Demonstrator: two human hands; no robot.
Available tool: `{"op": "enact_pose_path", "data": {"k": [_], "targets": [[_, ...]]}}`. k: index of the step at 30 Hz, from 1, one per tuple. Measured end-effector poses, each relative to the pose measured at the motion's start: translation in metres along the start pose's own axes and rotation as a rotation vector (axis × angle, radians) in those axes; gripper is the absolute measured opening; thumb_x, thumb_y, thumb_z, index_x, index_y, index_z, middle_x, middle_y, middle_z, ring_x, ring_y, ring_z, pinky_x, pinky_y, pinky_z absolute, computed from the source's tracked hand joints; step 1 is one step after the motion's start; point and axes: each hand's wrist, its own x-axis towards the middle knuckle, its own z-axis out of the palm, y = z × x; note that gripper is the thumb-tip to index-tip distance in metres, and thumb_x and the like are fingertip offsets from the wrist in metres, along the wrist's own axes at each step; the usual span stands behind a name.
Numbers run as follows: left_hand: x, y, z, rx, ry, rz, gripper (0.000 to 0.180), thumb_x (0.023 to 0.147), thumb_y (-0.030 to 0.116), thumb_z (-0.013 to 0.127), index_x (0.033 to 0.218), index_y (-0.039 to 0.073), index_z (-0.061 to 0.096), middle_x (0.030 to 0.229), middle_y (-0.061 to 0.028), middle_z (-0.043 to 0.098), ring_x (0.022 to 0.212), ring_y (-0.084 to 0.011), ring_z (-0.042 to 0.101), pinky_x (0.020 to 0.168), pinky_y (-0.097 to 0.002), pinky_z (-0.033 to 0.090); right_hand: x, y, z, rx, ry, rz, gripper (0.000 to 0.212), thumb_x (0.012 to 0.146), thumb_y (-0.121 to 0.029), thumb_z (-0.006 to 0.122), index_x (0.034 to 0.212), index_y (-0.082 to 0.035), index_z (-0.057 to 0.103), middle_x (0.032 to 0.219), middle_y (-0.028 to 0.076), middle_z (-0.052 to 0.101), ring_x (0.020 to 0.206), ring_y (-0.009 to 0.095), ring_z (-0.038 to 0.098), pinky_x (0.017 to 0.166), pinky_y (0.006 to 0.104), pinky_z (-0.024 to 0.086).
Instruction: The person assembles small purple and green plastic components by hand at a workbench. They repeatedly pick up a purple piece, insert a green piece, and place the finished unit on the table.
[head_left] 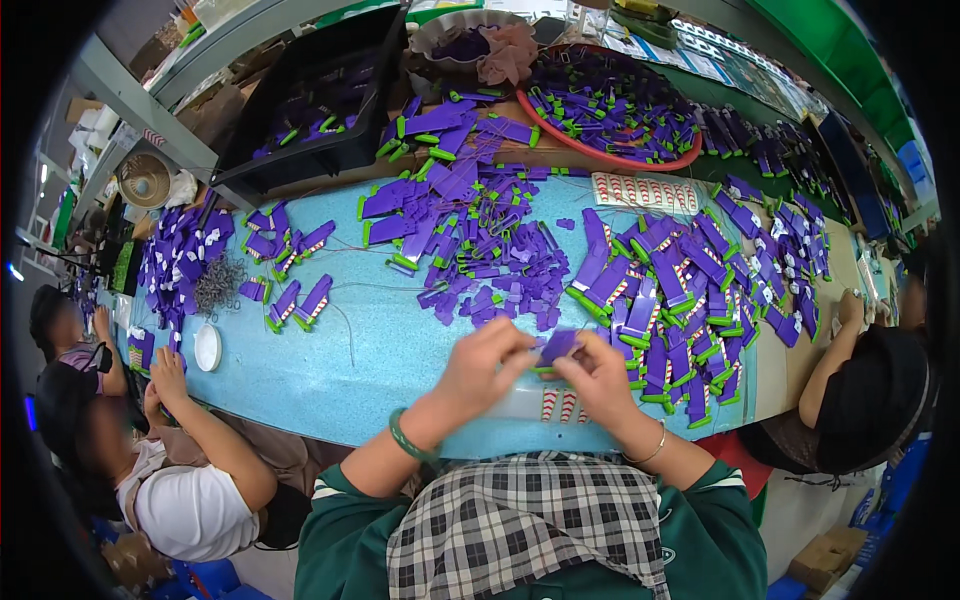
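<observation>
In front of me, my right hand (pixel 603 383) pinches a flat purple plastic piece (pixel 560 346) with a green edge along its lower side. My left hand (pixel 482 368) is closed just left of that piece, thumb and fingertips together; what lies between them is too small and blurred to make out. Below the hands lies a clear strip with red-and-white striped stickers (pixel 562 406). To the right spreads a heap of purple and green parts with striped stickers (pixel 665 290). Beyond my hands lies a pile of loose purple pieces (pixel 500 235).
A black crate (pixel 235 165) and a red-rimmed basket (pixel 610 160) of purple-green parts stand at the back. A sticker sheet (pixel 645 192) lies before the basket. A white dish (pixel 207 347) and metal bits (pixel 218 285) are left. Co-workers sit at both sides.
</observation>
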Motion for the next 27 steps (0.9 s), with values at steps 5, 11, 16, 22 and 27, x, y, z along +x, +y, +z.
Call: {"op": "enact_pose_path", "data": {"k": [5, 11, 16, 22, 27], "targets": [[0.034, -0.039, -0.016, 0.603, 0.058, -0.006, 0.018, 0.072, 0.009, 0.072, 0.086, 0.002, 0.064, 0.083, -0.0106, 0.057, 0.080, -0.0289, 0.059, 0.068, -0.0380, 0.050, 0.006, 0.004, -0.008, 0.153, -0.061, 0.026, 0.018, 0.090, 0.001, 0.052, 0.108, 0.002, 0.056, 0.097, 0.004, 0.053, 0.089, 0.011, 0.057, 0.077, 0.0283, 0.058], [0.033, -0.038, -0.013, 0.764, -0.005, 0.002, 0.015, 0.072, 0.005, 0.070, 0.085, 0.004, 0.064, 0.087, -0.0108, 0.057, 0.087, -0.0289, 0.058, 0.072, -0.0395, 0.051, 0.003, 0.001, -0.006, -0.055, -0.148, -0.010, 0.036, 0.087, 0.002, 0.055, 0.122, 0.000, 0.056, 0.097, 0.003, 0.048, 0.089, 0.009, 0.054, 0.073, 0.0246, 0.057], [0.028, -0.048, -0.017, 0.654, 0.147, 0.082, 0.012, 0.073, 0.000, 0.066, 0.084, 0.001, 0.061, 0.087, -0.0127, 0.058, 0.085, -0.0291, 0.059, 0.071, -0.0366, 0.051, 0.003, -0.007, -0.009, -0.141, -0.153, -0.033, 0.040, 0.086, 0.002, 0.057, 0.126, -0.002, 0.056, 0.095, 0.003, 0.048, 0.085, 0.007, 0.053, 0.070, 0.0234, 0.056], [0.016, -0.023, -0.029, -0.647, 0.173, -0.325, 0.009, 0.086, -0.005, 0.057, 0.093, -0.001, 0.061, 0.090, -0.0082, 0.066, 0.080, -0.0142, 0.065, 0.074, -0.0301, 0.056, 0.004, -0.020, 0.002, -0.198, 0.048, -0.204, 0.045, 0.081, 0.005, 0.062, 0.124, -0.008, 0.060, 0.087, 0.002, 0.050, 0.074, 0.009, 0.053, 0.064, 0.0224, 0.053], [-0.005, -0.009, -0.012, -0.855, 0.171, -0.375, 0.012, 0.087, -0.006, 0.057, 0.098, -0.004, 0.061, 0.094, -0.0099, 0.066, 0.085, -0.0169, 0.065, 0.080, -0.0306, 0.056, 0.009, -0.018, 0.010, -0.546, 0.046, -0.447, 0.053, 0.073, 0.008, 0.067, 0.121, -0.016, 0.064, 0.074, 0.004, 0.049, 0.067, 0.016, 0.052, 0.057, 0.0293, 0.043]]}}
